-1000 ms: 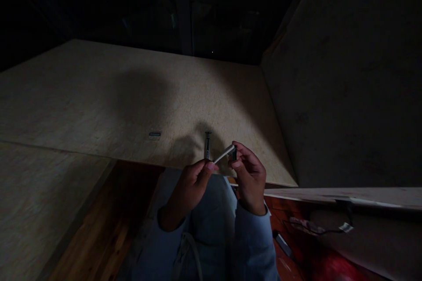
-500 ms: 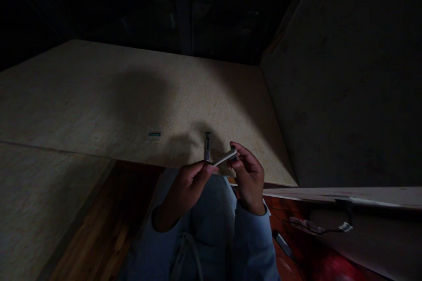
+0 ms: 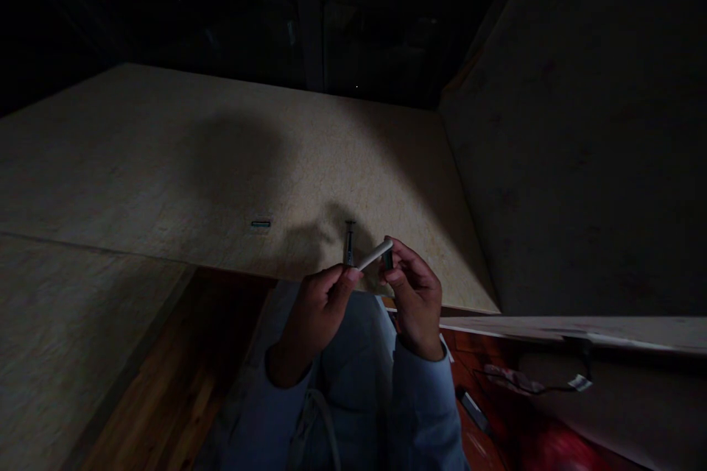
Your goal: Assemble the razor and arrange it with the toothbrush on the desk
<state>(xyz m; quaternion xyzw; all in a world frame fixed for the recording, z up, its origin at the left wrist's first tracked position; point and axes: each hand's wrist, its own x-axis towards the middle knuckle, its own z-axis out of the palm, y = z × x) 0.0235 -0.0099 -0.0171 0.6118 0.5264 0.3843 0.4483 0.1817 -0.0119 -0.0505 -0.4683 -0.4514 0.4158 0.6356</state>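
Observation:
My left hand [image 3: 325, 305] is closed, its thumb and fingers pinching one end of a slim pale stick [image 3: 376, 254]. The stick slants up to the right, and its far end overlaps the top of a small dark flat piece [image 3: 388, 260]. My right hand [image 3: 417, 291] grips that piece upright between thumb and fingertips; its kind is too dim to make out. Just beyond my left fingertips a dark syringe [image 3: 350, 243] lies on the table, its flanged end pointing away from me and its near end partly hidden by my hand.
A small dark bar [image 3: 261, 224] lies on the pale tabletop [image 3: 342, 154], left of the syringe. A tall panel [image 3: 574, 147] borders the table on the right. Below it, a cable [image 3: 557, 387] and a grey oblong object [image 3: 475, 412] are near the reddish floor.
The far end of the pale stick has risen slightly along the dark piece, up to its top edge. My right hand has turned the piece a little, showing it more upright.

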